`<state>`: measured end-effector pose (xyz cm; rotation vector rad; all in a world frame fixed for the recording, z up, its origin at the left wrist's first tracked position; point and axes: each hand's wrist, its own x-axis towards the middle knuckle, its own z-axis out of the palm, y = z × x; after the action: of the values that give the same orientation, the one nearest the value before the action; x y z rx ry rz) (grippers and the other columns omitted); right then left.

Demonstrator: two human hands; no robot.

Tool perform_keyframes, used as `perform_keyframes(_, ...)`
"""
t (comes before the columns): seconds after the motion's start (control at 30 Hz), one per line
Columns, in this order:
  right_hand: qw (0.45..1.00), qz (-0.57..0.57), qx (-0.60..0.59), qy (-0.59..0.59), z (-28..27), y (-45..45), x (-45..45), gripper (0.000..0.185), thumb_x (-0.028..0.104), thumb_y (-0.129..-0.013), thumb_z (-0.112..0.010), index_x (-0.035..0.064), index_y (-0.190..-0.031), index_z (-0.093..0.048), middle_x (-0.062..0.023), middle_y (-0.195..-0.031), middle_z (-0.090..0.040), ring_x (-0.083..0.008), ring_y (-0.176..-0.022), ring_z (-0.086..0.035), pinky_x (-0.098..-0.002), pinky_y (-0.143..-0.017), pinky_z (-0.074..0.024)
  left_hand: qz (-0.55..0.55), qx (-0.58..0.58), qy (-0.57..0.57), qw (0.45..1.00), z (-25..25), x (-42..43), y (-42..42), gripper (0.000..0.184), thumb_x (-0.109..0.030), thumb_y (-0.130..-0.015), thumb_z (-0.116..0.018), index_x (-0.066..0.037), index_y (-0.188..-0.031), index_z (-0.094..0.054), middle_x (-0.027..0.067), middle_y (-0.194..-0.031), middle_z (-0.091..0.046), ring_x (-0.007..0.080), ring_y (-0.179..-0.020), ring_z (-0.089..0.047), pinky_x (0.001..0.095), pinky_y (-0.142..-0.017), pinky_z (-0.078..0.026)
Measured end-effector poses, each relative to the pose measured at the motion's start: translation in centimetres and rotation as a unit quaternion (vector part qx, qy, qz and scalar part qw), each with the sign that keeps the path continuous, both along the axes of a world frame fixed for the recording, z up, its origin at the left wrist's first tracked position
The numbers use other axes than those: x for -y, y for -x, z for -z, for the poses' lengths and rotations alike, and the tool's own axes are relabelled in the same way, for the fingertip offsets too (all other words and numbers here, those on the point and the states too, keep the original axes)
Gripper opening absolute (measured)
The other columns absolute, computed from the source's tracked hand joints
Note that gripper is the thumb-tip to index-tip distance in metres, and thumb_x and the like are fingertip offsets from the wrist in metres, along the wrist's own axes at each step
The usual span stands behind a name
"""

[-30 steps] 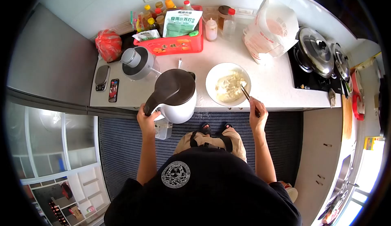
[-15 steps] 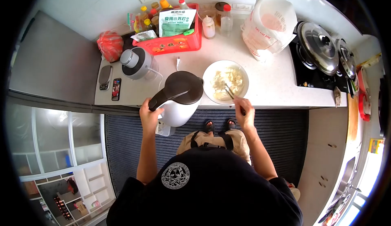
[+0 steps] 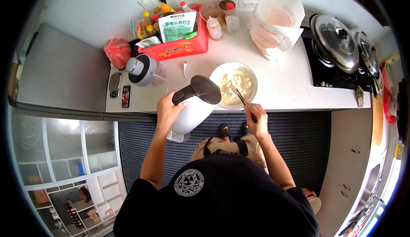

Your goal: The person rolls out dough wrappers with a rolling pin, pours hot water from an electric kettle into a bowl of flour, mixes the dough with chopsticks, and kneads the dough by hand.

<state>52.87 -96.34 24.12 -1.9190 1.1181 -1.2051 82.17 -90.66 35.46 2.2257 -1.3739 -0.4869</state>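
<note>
My left hand [image 3: 168,112] is wrapped round the dark handle of a white electric kettle [image 3: 191,116] with a dark brown lid. The kettle is tilted, its spout end over the left rim of a white bowl [image 3: 253,83]. Inside the bowl lies a pale, lumpy flour mixture [image 3: 234,83]. Closed round a pair of chopsticks [image 3: 240,95], my right hand [image 3: 258,118] is at the bowl's lower right, with the tips down in the mixture. Any water coming from the spout is too small to make out.
Left on the counter are a grey-and-white appliance [image 3: 145,69], a phone [image 3: 126,96] and a small scale [image 3: 115,83]. Behind stand a red basket [image 3: 183,47] of bottles and packets, a squeeze bottle [image 3: 214,28] and a plastic bag [image 3: 275,27]. Lidded pans [image 3: 335,45] sit on the stove at right.
My left hand has raised and tipped the kettle further, bringing its lid end closer over the bowl. The chopsticks remain in the mixture in my right hand. The view has shifted slightly.
</note>
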Motion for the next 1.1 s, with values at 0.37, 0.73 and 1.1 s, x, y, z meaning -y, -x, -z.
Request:
perform_keyframes(0.37, 0.999, 0.018, 0.027, -0.031, -0.5, 2.9, 0.4, 0.008, -0.003, -0.082, -0.064, -0.0019, -0.089, -0.066, -0.0147, -0.096, -0.069, -0.0292, -0.085, -0.065, -0.035, -0.078, -0.0514, -0.002, 0.01, -0.009, 1.0, -1.0, 2.7, 0.5, 0.029, -0.012, -0.068, -0.075, -0.002, -0.092, -0.062, 0.0131, -0.073, -0.064, 0.0249, -0.068, -0.063, 0.0355, -0.063, -0.048)
perform_keyframes(0.73, 0.993, -0.119, 0.008, -0.021, -0.2, -0.2, 0.9, 0.012, -0.002, -0.08, -0.066, 0.0001, -0.091, -0.067, -0.0127, -0.095, -0.068, -0.0281, -0.085, -0.064, -0.0361, -0.078, -0.052, -0.097, -0.271, 0.174, 0.942, 2.2, -0.2, -4.5, 0.03, -0.001, -0.067, -0.074, 0.002, -0.094, -0.061, 0.003, -0.085, -0.063, 0.0126, -0.075, -0.058, 0.0255, -0.07, -0.045)
perform_keyframes(1.1, 0.995, -0.019, -0.086, 0.042, -0.9, -1.1, 3.9, 0.008, -0.003, -0.082, -0.063, -0.0031, -0.09, -0.065, -0.016, -0.098, -0.068, -0.0312, -0.087, -0.064, -0.0377, -0.079, -0.0516, -0.268, -0.341, 0.369, 0.822, 5.5, -6.6, -8.9, 0.037, -0.001, -0.063, -0.072, -0.002, -0.098, -0.06, 0.0026, -0.085, -0.061, 0.0124, -0.076, -0.055, 0.0262, -0.076, -0.043)
